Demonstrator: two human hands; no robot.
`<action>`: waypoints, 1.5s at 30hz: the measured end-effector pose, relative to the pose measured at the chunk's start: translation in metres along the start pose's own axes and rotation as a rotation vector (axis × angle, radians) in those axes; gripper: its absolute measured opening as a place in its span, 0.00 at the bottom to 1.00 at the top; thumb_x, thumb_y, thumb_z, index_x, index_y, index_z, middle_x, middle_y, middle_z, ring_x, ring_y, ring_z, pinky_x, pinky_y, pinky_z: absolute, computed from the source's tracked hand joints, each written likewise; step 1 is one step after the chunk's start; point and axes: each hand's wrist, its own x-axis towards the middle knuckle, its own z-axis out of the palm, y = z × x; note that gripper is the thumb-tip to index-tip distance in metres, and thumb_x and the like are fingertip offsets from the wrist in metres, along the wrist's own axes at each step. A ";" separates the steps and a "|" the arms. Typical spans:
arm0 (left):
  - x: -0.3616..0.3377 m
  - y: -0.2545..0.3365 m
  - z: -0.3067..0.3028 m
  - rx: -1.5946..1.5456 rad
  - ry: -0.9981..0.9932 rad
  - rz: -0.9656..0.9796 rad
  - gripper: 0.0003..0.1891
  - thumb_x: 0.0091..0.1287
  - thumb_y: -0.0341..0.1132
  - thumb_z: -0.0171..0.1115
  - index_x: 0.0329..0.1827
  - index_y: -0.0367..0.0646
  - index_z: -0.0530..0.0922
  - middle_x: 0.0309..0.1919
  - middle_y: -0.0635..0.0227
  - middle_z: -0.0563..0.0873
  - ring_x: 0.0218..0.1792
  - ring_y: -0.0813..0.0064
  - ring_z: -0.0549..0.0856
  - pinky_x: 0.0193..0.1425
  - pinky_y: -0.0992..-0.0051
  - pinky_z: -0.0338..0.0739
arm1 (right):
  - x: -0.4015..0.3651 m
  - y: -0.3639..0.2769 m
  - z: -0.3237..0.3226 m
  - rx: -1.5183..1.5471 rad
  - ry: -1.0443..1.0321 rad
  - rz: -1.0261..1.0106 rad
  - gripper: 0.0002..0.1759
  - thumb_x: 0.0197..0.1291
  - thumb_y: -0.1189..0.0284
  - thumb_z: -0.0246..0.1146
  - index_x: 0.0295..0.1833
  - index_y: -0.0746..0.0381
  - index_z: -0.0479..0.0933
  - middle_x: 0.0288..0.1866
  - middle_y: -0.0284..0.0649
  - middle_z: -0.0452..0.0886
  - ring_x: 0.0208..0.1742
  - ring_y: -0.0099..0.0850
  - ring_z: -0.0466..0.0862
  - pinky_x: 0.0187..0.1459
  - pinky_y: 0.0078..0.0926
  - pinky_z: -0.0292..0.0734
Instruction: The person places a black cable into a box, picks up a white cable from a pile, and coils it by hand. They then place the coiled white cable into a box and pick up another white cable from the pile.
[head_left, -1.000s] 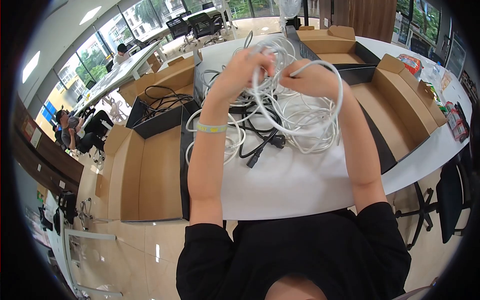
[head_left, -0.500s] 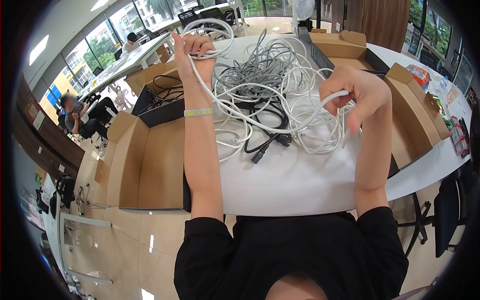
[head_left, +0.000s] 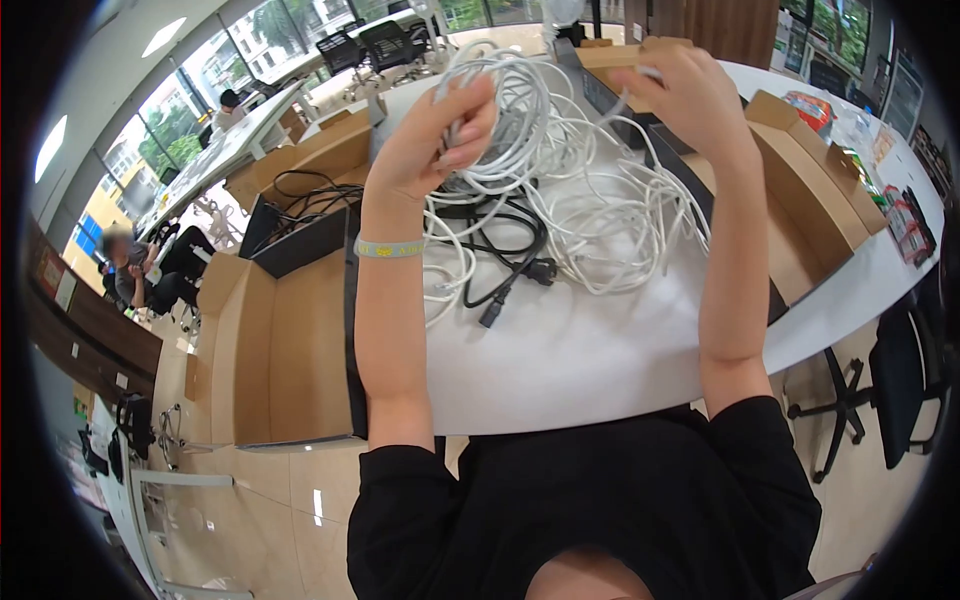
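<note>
Over table, left hand and right hand hold cable; wristband print unreadable.

Both bare arms reach forward, elbows slightly bent. The left hand, its wrist wearing a pale wristband, is raised with fingers curled closed. The right hand is higher, bent inward at the wrist, thumb and fingers pinched together.

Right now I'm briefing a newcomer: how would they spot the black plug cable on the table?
On the white table, look at the near side of the tangled white cables. The black cable there shows two chunky connectors on the bare tabletop; other black cables sit in a black-and-brown cardboard box.
</note>
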 end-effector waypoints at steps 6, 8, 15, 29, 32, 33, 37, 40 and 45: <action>0.025 -0.033 0.045 0.173 0.026 -0.216 0.12 0.68 0.39 0.48 0.27 0.42 0.70 0.13 0.79 0.65 0.12 0.92 0.59 0.12 0.88 0.50 | 0.004 -0.033 0.014 0.091 0.125 0.088 0.23 0.56 0.54 0.56 0.21 0.63 0.77 0.18 0.44 0.76 0.25 0.43 0.78 0.28 0.37 0.72; 0.026 -0.034 0.048 0.199 0.091 -0.259 0.13 0.68 0.40 0.47 0.30 0.40 0.72 0.12 0.79 0.64 0.12 0.91 0.59 0.14 0.88 0.51 | 0.004 -0.043 0.017 0.222 -0.061 0.183 0.24 0.56 0.54 0.55 0.19 0.63 0.75 0.17 0.44 0.75 0.24 0.42 0.77 0.27 0.36 0.71; 0.031 -0.051 0.014 -0.314 0.116 -0.021 0.12 0.69 0.37 0.37 0.36 0.43 0.70 0.18 0.77 0.70 0.14 0.87 0.66 0.18 0.86 0.60 | 0.002 -0.053 0.043 0.279 0.171 -0.209 0.13 0.56 0.66 0.52 0.24 0.62 0.73 0.19 0.39 0.76 0.24 0.40 0.77 0.29 0.34 0.72; 0.027 -0.044 -0.001 -0.641 0.183 0.497 0.24 0.58 0.38 0.41 0.57 0.36 0.66 0.57 0.67 0.72 0.18 0.84 0.62 0.17 0.84 0.61 | -0.020 -0.108 0.073 0.270 0.090 -0.203 0.14 0.47 0.76 0.58 0.43 0.62 0.71 0.29 0.37 0.79 0.23 0.34 0.77 0.27 0.29 0.71; 0.027 -0.039 -0.005 -0.507 0.431 0.442 0.22 0.60 0.36 0.48 0.57 0.37 0.67 0.53 0.67 0.75 0.18 0.84 0.62 0.18 0.85 0.61 | -0.018 -0.108 0.091 0.310 0.411 -0.387 0.16 0.44 0.78 0.58 0.43 0.63 0.72 0.34 0.37 0.80 0.31 0.33 0.78 0.31 0.27 0.73; 0.025 -0.034 -0.003 -0.380 0.483 0.434 0.21 0.62 0.36 0.53 0.58 0.39 0.67 0.43 0.71 0.78 0.18 0.85 0.61 0.20 0.86 0.61 | -0.018 -0.106 0.093 0.339 0.440 -0.408 0.15 0.45 0.78 0.58 0.43 0.63 0.73 0.36 0.38 0.80 0.34 0.35 0.78 0.35 0.26 0.73; 0.022 -0.028 -0.014 -0.405 0.295 0.516 0.18 0.68 0.40 0.47 0.57 0.42 0.68 0.17 0.81 0.69 0.18 0.88 0.63 0.22 0.87 0.59 | -0.016 -0.096 0.085 0.702 0.410 -0.361 0.18 0.50 0.78 0.58 0.49 0.65 0.70 0.46 0.41 0.77 0.44 0.34 0.76 0.46 0.26 0.69; 0.014 -0.019 -0.027 -0.634 -0.096 0.442 0.17 0.70 0.40 0.44 0.55 0.41 0.68 0.11 0.82 0.64 0.15 0.88 0.63 0.21 0.87 0.57 | -0.013 -0.099 0.084 0.916 0.602 -0.039 0.25 0.51 0.72 0.60 0.56 0.66 0.63 0.51 0.43 0.70 0.51 0.34 0.71 0.47 0.29 0.66; 0.006 -0.002 -0.014 -0.827 -0.371 0.366 0.10 0.68 0.36 0.41 0.37 0.41 0.71 0.05 0.81 0.67 0.06 0.89 0.64 0.13 0.87 0.55 | -0.007 -0.089 0.088 1.466 0.243 0.768 0.30 0.53 0.65 0.63 0.56 0.69 0.60 0.54 0.50 0.66 0.58 0.42 0.67 0.51 0.32 0.67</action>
